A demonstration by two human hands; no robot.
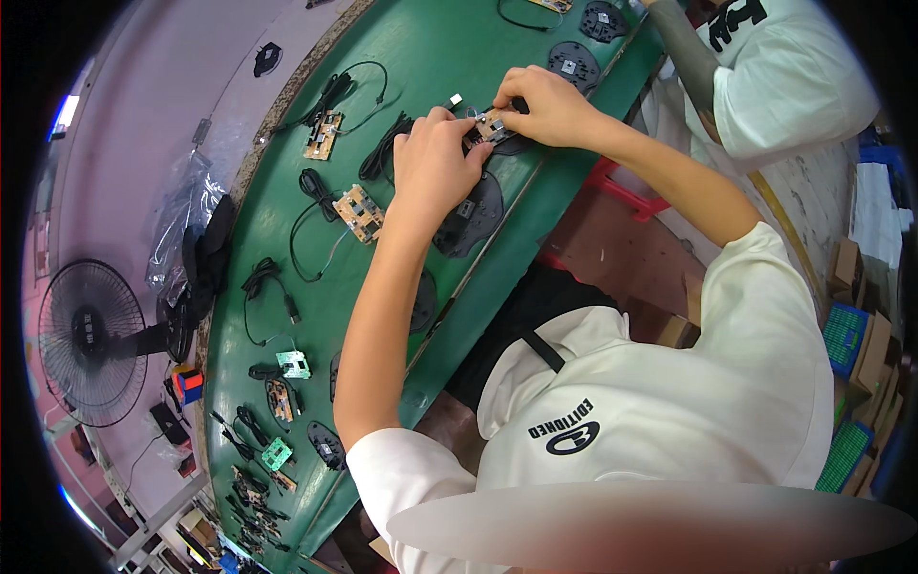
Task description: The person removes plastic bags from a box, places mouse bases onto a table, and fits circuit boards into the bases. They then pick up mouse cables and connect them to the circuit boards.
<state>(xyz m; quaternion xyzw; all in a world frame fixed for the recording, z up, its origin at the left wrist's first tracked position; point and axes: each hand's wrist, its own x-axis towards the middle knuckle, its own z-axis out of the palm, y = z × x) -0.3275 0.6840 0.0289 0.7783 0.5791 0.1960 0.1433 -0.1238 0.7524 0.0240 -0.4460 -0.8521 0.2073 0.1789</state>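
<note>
My left hand [435,158] and my right hand [545,103] meet over a small tan circuit board [491,124] with a black cable, held above a black mouse base shell [504,145] on the green conveyor table [421,57]. Both hands pinch the board from opposite sides. Another black base shell [473,215] lies just below my left hand. The board's underside is hidden by my fingers.
More tan circuit boards with coiled black cables [359,212] [323,134] lie along the belt, with green boards [294,364] further down. Black shells [574,65] sit near another person in a white shirt [784,77]. A black fan [86,340] stands at left. Cardboard boxes [865,354] are at right.
</note>
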